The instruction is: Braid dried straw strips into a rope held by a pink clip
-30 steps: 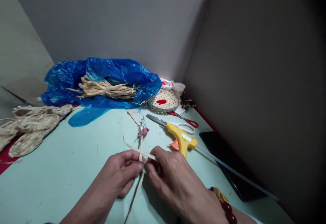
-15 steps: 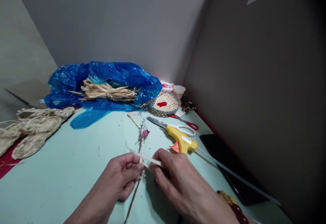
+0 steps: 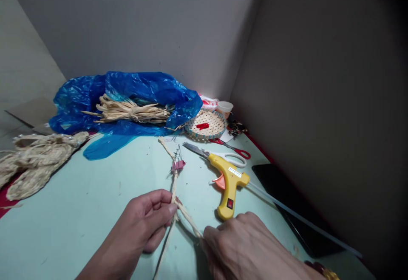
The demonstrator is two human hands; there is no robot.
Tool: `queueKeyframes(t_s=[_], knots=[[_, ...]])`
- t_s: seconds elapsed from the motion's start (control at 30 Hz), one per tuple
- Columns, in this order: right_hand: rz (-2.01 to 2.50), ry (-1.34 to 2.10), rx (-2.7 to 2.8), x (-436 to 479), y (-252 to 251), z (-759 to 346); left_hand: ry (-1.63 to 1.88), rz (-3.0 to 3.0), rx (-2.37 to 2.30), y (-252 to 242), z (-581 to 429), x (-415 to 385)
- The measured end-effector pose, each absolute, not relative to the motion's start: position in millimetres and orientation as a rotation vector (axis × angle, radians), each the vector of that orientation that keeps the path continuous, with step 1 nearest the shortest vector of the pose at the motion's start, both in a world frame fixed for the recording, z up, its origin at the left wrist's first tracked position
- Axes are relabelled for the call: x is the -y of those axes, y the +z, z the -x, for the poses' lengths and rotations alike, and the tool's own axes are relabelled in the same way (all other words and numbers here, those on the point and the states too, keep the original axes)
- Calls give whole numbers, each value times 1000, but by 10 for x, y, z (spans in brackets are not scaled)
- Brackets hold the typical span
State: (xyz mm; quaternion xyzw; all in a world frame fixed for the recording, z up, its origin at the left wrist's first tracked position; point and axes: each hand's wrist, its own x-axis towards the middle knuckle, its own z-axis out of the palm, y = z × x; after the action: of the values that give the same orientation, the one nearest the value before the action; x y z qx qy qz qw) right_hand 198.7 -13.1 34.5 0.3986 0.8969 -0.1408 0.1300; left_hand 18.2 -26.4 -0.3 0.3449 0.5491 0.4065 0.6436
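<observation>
A pale plant-fibre braid (image 3: pixel 175 182) runs toward me from a binder clip (image 3: pixel 179 165) with pinkish jaws, which grips its far part. My left hand (image 3: pixel 149 220) pinches the braid where its strands part. One fibre strand (image 3: pixel 189 220) stretches from there down to the right, where my right hand (image 3: pixel 242 246) is closed on its end. Another fibre strand (image 3: pixel 164 252) hangs toward the near edge, below my left fingers. The right fingertips are partly hidden behind the knuckles.
A yellow glue gun (image 3: pixel 228 173) with a long glue stick lies right of the braid, beside white-handled scissors (image 3: pixel 236 159) and red-handled scissors (image 3: pixel 240 152). Behind are a woven basket (image 3: pixel 219 133), a blue plastic bag (image 3: pixel 76 95) and a fibre bundle (image 3: pixel 127 112). Woven slippers (image 3: pixel 44 165) lie left.
My right hand has moved right and toward me, drawing the strand out straight. My left hand keeps its pinch on the braid. The view has shifted slightly.
</observation>
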Motion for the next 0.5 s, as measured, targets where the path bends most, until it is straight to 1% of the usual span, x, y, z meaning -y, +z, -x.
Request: queueKeyframes(t_s=[0.13,0.23,0.4,0.5], knots=[[-1199,-553,-2576,145,369,-1997,926,-765,-1254,-7,-175,263],[-1229,-592,-2553,166,376,-1993,920,-770,-1249,-16,-163,264],[-1328,-512,-2544,198,321,-1990,924,-796,-1264,-28,-160,265],[-1267,-392,-2628,209,293,-1988,924,-806,-1282,-31,-169,266]])
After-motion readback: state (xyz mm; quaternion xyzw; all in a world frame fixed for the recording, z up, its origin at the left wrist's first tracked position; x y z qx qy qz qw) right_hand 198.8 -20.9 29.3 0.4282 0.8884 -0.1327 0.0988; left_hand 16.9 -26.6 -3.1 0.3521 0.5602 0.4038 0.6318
